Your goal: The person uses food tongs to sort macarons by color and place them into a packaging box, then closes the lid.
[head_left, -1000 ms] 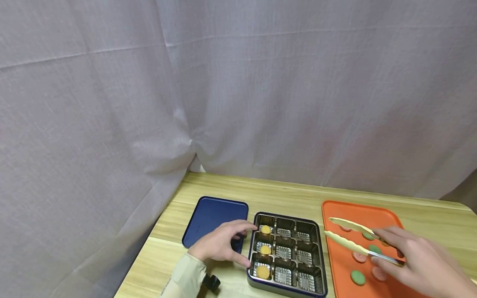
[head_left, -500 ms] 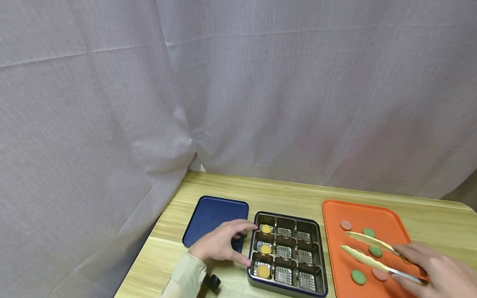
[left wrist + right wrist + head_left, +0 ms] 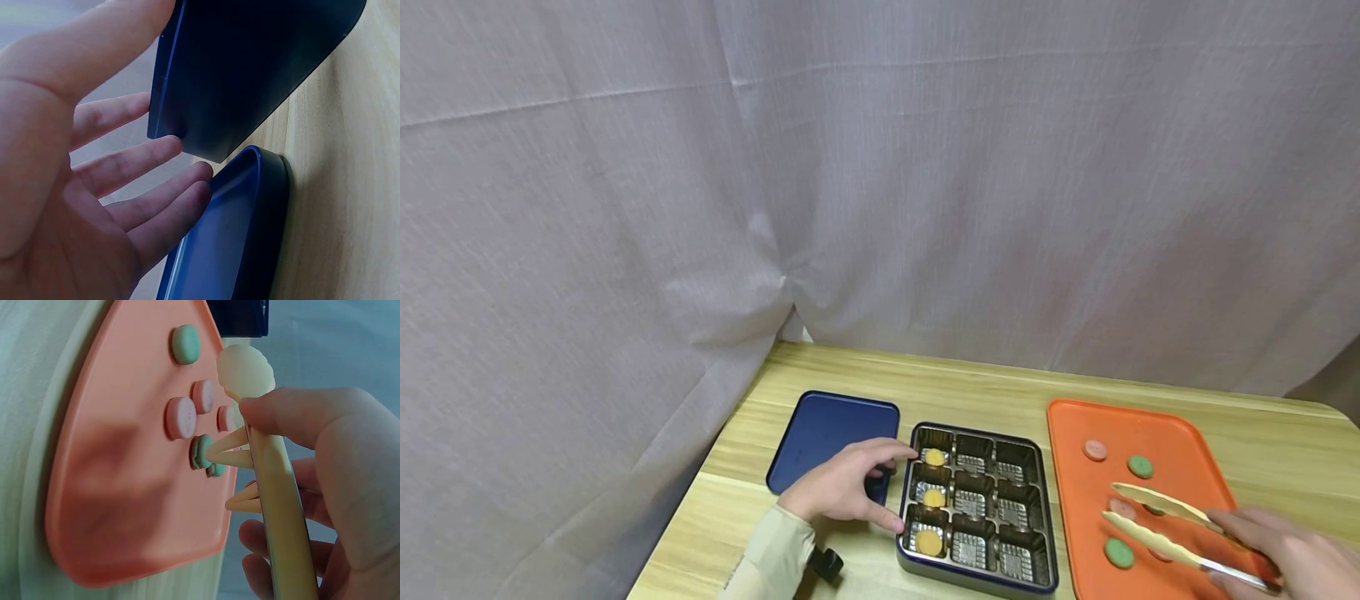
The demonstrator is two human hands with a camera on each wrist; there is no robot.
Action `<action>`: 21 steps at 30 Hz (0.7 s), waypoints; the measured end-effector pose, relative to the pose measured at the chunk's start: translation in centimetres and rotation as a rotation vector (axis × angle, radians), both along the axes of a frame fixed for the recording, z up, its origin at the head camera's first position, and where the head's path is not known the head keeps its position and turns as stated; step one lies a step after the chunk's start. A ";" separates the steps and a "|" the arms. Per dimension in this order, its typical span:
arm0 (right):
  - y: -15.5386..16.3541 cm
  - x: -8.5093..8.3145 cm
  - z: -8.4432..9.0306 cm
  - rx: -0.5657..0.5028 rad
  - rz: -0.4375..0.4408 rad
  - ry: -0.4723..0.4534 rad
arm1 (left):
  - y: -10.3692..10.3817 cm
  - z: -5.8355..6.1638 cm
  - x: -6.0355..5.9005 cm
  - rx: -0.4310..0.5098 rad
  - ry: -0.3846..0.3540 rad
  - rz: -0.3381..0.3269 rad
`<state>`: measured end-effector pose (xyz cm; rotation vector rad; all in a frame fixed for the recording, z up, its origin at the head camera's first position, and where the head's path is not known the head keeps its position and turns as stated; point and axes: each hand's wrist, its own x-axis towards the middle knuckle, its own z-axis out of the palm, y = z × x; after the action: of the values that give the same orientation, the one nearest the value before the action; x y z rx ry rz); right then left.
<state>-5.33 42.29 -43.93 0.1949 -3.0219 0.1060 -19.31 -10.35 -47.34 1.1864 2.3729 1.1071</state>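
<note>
My left hand (image 3: 846,482) touches the left side of the dark biscuit tin (image 3: 977,579) with thumb and fingertip, fingers spread. Three yellow macarons (image 3: 929,543) fill the left column of its compartments; the other compartments are bare. My right hand (image 3: 1292,550) grips metal tongs (image 3: 1150,537) with cream scalloped tips. The tong arms are spread, nothing between them, over the orange tray (image 3: 1082,417). Pink macarons (image 3: 1095,450) and green macarons (image 3: 1118,552) lie on that tray. In the right wrist view, the tongs' near tip (image 3: 245,372) hangs close by a green macaron (image 3: 202,452).
A dark blue lid (image 3: 835,433) lies on the wooden table (image 3: 970,387) left of the tin, partly behind my left hand. Grey curtain (image 3: 880,200) hangs along the table's back and left edges.
My right hand has moved the tongs rightward and toward me across the tray, uncovering the far pink and green macarons. The left hand has stayed at the tin.
</note>
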 end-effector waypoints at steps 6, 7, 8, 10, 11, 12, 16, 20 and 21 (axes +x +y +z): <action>1.0 -0.1 -1.1 0.030 0.005 0.007 | 0.0 -0.1 0.0 0.001 0.022 -0.006; 1.1 -0.2 -1.2 0.041 0.000 -0.008 | 0.0 -0.1 0.0 0.001 0.024 -0.007; 1.3 -0.3 -1.3 0.045 -0.001 -0.012 | -0.1 -0.1 0.0 0.002 0.026 -0.007; 1.4 -0.4 -1.4 0.058 -0.009 -0.034 | -0.1 -0.1 0.0 0.002 0.025 -0.008; 1.5 -0.4 -1.5 0.059 -0.008 -0.038 | -0.1 -0.1 0.0 0.003 0.023 -0.009; 1.5 -0.5 -1.6 0.063 -0.010 -0.045 | -0.1 -0.1 0.0 0.004 0.019 -0.008; 1.6 -0.6 -1.7 0.080 -0.025 -0.090 | -0.1 -0.1 0.0 0.004 0.017 -0.011; 1.3 -0.6 -1.6 0.095 -0.042 -0.148 | -0.1 -0.1 0.0 0.003 0.010 -0.009; 1.2 -0.6 -1.6 0.097 -0.046 -0.159 | -0.1 -0.1 0.0 0.003 0.006 -0.008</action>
<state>-5.96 43.53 -45.48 0.1316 -3.1909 -0.0314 -19.36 -10.49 -47.48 1.2014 2.3699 1.1062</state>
